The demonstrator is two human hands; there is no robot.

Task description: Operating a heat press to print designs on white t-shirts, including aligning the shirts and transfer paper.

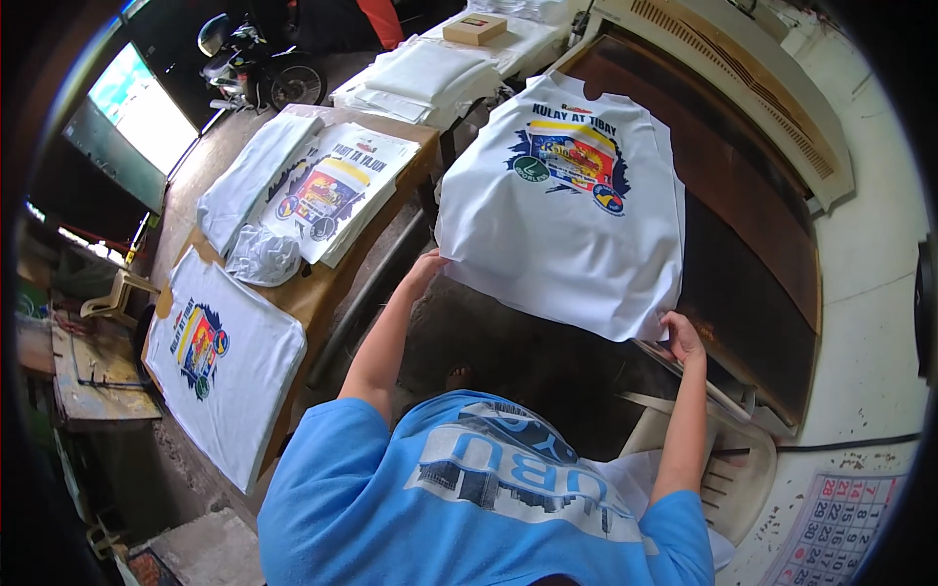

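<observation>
Holding the white shirt panel (555,249) out in front, beside the dark machine bed (750,288).
Pinching its near corners with left hand (425,272) and right hand (683,337), ideally tensioning both evenly and avoiding creases across the colourful print (572,164).

"What's on that brown table (315,289)?"
"Stacked printed sheets (366,168), folded white cloth (249,181), a crumpled white bundle (262,256)."
"And at the near end?"
"A white printed shirt (239,391), spread flat."
</observation>
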